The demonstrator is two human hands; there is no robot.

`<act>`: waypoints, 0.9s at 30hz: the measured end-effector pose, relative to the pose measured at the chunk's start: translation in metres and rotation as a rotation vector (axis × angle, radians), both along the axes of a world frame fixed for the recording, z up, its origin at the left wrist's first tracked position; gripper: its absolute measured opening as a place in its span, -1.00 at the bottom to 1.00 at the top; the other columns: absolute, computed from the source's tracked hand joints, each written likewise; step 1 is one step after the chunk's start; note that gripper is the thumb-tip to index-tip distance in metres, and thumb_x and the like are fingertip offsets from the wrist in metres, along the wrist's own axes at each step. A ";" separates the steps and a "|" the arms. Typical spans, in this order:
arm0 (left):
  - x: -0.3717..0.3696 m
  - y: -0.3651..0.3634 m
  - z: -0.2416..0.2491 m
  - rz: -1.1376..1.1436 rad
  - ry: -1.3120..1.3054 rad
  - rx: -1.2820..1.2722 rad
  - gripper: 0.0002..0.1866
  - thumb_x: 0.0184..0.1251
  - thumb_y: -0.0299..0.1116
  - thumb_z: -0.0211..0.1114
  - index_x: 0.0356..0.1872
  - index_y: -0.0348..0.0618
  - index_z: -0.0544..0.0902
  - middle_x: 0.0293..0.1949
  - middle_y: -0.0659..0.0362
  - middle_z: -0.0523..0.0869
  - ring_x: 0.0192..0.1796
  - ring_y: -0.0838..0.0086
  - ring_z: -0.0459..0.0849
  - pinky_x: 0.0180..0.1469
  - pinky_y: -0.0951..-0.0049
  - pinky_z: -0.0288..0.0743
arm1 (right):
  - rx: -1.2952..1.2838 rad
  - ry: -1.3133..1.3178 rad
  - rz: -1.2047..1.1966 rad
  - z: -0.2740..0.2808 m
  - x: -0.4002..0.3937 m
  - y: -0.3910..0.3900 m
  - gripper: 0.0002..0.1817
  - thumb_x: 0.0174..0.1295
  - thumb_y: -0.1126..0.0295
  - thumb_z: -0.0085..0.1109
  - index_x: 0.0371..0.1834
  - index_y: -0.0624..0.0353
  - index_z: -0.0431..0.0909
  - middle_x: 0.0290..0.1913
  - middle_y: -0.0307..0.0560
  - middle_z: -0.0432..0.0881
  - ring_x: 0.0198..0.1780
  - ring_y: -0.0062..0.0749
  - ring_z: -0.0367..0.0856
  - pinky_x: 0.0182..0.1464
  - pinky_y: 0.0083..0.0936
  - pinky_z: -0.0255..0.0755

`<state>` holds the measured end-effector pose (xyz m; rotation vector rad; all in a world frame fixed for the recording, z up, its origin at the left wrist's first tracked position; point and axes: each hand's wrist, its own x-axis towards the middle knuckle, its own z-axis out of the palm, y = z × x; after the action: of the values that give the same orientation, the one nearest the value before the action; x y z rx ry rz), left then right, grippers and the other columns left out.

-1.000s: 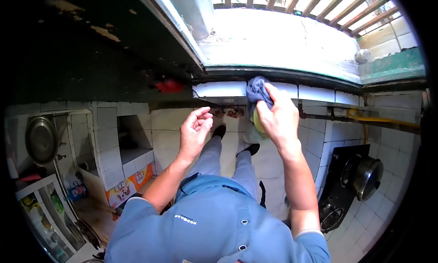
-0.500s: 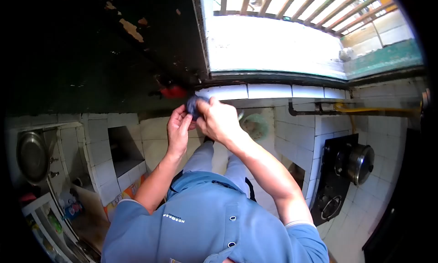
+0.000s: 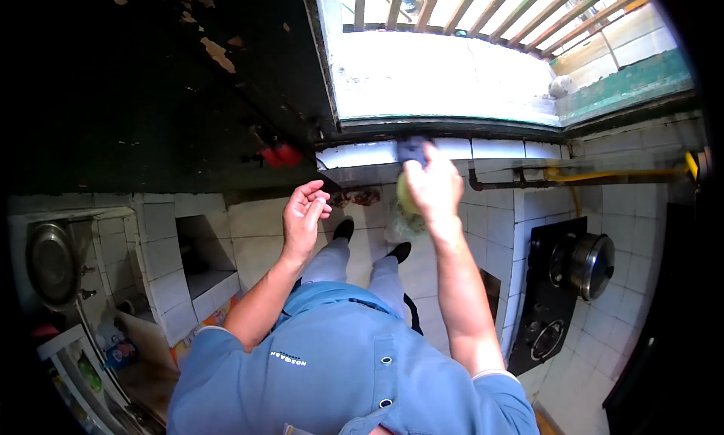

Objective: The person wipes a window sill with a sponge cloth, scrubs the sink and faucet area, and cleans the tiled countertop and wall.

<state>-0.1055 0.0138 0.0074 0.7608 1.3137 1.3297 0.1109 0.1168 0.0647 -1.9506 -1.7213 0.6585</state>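
Observation:
My right hand (image 3: 433,186) is stretched forward and gripping a dark blue-grey cloth (image 3: 414,148), slightly blurred. The bunched cloth overlaps the white tile ledge (image 3: 369,154) below the window. My left hand (image 3: 304,216) hangs in front of my body, its fingers loosely bent and holding nothing that shows. A red object (image 3: 282,155) is fixed by the dark panel, a little beyond the left fingertips. Partly hidden behind my right hand is a pale green container (image 3: 408,225) low by the floor.
The barred window (image 3: 452,73) lets in strong light ahead. A dark pipe with a yellow hose (image 3: 603,177) runs along the right wall. At right, a lidded metal pot (image 3: 596,266) stands on a black gas stove (image 3: 544,314). A metal basin (image 3: 53,261) is at the far left.
My hands have come apart. The right hand has carried the cloth rightward and forward to the tile ledge. My left hand has let go of the cloth and stays near its former place.

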 end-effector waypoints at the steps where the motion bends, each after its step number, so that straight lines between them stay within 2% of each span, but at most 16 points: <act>1: 0.000 -0.001 0.000 0.012 0.011 0.000 -0.69 0.40 -0.40 0.15 0.12 -0.21 0.47 -0.17 0.24 0.63 -0.25 0.65 0.59 -0.18 0.63 0.49 | 0.061 -0.044 0.081 -0.006 -0.016 -0.003 -0.63 0.13 0.13 0.04 -0.05 0.04 0.55 -0.25 0.17 0.63 -0.23 0.08 0.66 -0.11 -0.06 0.54; 3: -0.001 -0.002 0.000 0.022 0.011 0.000 -0.69 0.41 -0.40 0.15 0.13 -0.21 0.47 -0.17 0.24 0.63 -0.26 0.66 0.59 -0.18 0.64 0.49 | 0.206 -0.092 0.184 -0.021 -0.046 -0.014 -0.65 0.10 0.21 0.14 -0.03 0.02 0.52 -0.32 0.14 0.60 -0.34 0.08 0.66 -0.30 -0.08 0.57; 5: 0.000 -0.003 0.001 0.063 -0.013 -0.008 -0.69 0.40 -0.44 0.15 0.12 -0.24 0.45 -0.18 0.23 0.63 -0.27 0.65 0.58 -0.21 0.63 0.49 | 0.220 0.010 0.306 -0.026 -0.069 -0.027 -0.68 0.09 0.23 0.15 -0.06 -0.03 0.51 -0.29 0.16 0.59 -0.35 0.10 0.65 -0.31 -0.04 0.56; 8: -0.002 -0.006 -0.005 0.135 -0.083 -0.009 -0.70 0.40 -0.44 0.15 0.10 -0.23 0.43 -0.21 0.24 0.61 -0.28 0.67 0.57 -0.22 0.64 0.48 | 0.167 0.114 0.570 -0.023 -0.081 -0.046 -0.59 0.09 0.26 0.17 0.06 -0.10 0.53 -0.30 0.15 0.57 -0.37 0.08 0.64 -0.30 -0.10 0.55; 9: -0.006 -0.008 -0.006 0.109 -0.076 -0.026 -0.71 0.40 -0.43 0.15 0.09 -0.23 0.43 -0.21 0.23 0.60 -0.28 0.66 0.56 -0.21 0.63 0.48 | 0.171 0.113 0.565 -0.019 -0.078 -0.051 -0.59 0.09 0.26 0.17 0.06 -0.10 0.53 -0.30 0.15 0.57 -0.37 0.08 0.64 -0.30 -0.10 0.55; 12: -0.006 -0.017 0.002 0.066 0.012 0.023 -0.71 0.40 -0.43 0.15 0.10 -0.23 0.43 -0.20 0.21 0.60 -0.27 0.64 0.57 -0.20 0.62 0.48 | 0.267 0.258 0.303 0.002 -0.056 -0.051 -0.55 0.04 0.37 0.17 0.08 -0.01 0.59 -0.30 0.06 0.59 -0.31 -0.04 0.63 -0.18 -0.20 0.54; 14: -0.006 -0.019 0.003 0.050 0.015 0.020 -0.70 0.40 -0.42 0.14 0.11 -0.23 0.43 -0.18 0.20 0.60 -0.26 0.63 0.57 -0.19 0.61 0.48 | 0.413 0.203 0.102 -0.006 -0.042 -0.033 -0.54 0.08 0.33 0.11 0.12 0.00 0.53 -0.31 0.09 0.55 -0.36 0.04 0.60 -0.29 -0.14 0.53; 15: -0.006 -0.019 -0.001 0.057 0.002 0.007 -0.69 0.41 -0.41 0.14 0.12 -0.22 0.43 -0.18 0.19 0.60 -0.26 0.63 0.57 -0.19 0.61 0.48 | 0.349 0.230 0.033 -0.007 -0.040 -0.025 -0.61 0.08 0.34 0.09 0.03 0.08 0.54 -0.33 0.10 0.55 -0.35 0.06 0.59 -0.31 -0.16 0.54; 16: -0.005 -0.018 -0.003 0.056 -0.011 -0.002 -0.68 0.41 -0.40 0.14 0.13 -0.22 0.43 -0.18 0.19 0.61 -0.26 0.63 0.58 -0.19 0.61 0.49 | 0.233 0.130 0.056 -0.008 -0.045 -0.023 -0.65 0.08 0.36 0.08 -0.03 0.09 0.58 -0.31 0.07 0.61 -0.27 -0.02 0.63 -0.17 -0.21 0.55; 18: -0.002 -0.015 -0.005 0.083 -0.044 -0.033 -0.68 0.41 -0.37 0.15 0.13 -0.22 0.44 -0.16 0.17 0.62 -0.26 0.62 0.58 -0.21 0.61 0.49 | 0.222 0.055 0.337 -0.022 -0.066 -0.037 -0.71 0.02 0.30 0.15 -0.15 0.05 0.57 -0.35 0.12 0.61 -0.31 0.05 0.63 -0.24 -0.11 0.56; 19: -0.005 -0.013 -0.014 0.116 -0.024 -0.085 -0.68 0.42 -0.36 0.15 0.11 -0.23 0.44 -0.15 0.17 0.62 -0.26 0.62 0.59 -0.22 0.61 0.51 | 0.059 0.042 0.516 -0.007 -0.078 -0.043 -0.69 0.02 0.27 0.18 -0.12 0.03 0.57 -0.38 0.15 0.60 -0.31 0.10 0.63 -0.24 -0.10 0.56; 20: 0.000 -0.010 -0.009 0.202 -0.032 -0.044 -0.69 0.42 -0.34 0.15 0.09 -0.24 0.44 -0.16 0.19 0.61 -0.27 0.62 0.59 -0.24 0.60 0.51 | -0.005 0.056 0.641 -0.019 -0.084 -0.049 -0.61 0.04 0.25 0.19 -0.01 0.03 0.56 -0.34 0.17 0.58 -0.31 0.15 0.63 -0.24 -0.09 0.56; 21: 0.000 -0.008 -0.004 0.248 -0.058 -0.075 -0.71 0.43 -0.34 0.15 0.08 -0.22 0.45 -0.18 0.21 0.60 -0.29 0.62 0.58 -0.25 0.58 0.51 | 0.057 0.103 0.562 -0.016 -0.084 -0.053 -0.57 0.04 0.25 0.19 0.04 0.03 0.55 -0.30 0.17 0.57 -0.31 0.13 0.63 -0.25 -0.10 0.56; 24: -0.010 -0.007 -0.002 0.119 -0.016 0.014 -0.77 0.45 -0.34 0.13 0.04 -0.14 0.49 -0.23 0.24 0.61 -0.34 0.67 0.56 -0.29 0.69 0.43 | 0.309 0.245 0.334 -0.008 -0.055 -0.043 -0.50 0.05 0.28 0.19 0.14 0.05 0.52 -0.21 0.16 0.53 -0.34 0.08 0.62 -0.27 -0.15 0.56; 25: -0.008 -0.008 -0.003 0.107 -0.033 0.008 -0.79 0.45 -0.35 0.12 0.03 -0.14 0.49 -0.24 0.25 0.61 -0.34 0.68 0.56 -0.28 0.69 0.44 | 0.344 0.219 0.274 -0.006 -0.043 -0.039 -0.50 0.05 0.30 0.19 0.15 0.07 0.52 -0.23 0.13 0.53 -0.37 0.07 0.62 -0.28 -0.17 0.57; 27: 0.002 -0.007 -0.001 0.077 -0.050 0.011 -0.80 0.44 -0.36 0.12 0.01 -0.13 0.49 -0.25 0.25 0.61 -0.34 0.68 0.56 -0.28 0.68 0.45 | 0.343 0.105 0.255 -0.020 -0.012 -0.033 -0.52 0.07 0.29 0.15 0.15 -0.07 0.53 -0.25 0.10 0.54 -0.39 0.03 0.62 -0.28 -0.19 0.58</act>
<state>-0.1033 0.0064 0.0060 0.6863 1.3073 1.4095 0.0993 0.0840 0.0444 -1.4569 -1.8906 0.4994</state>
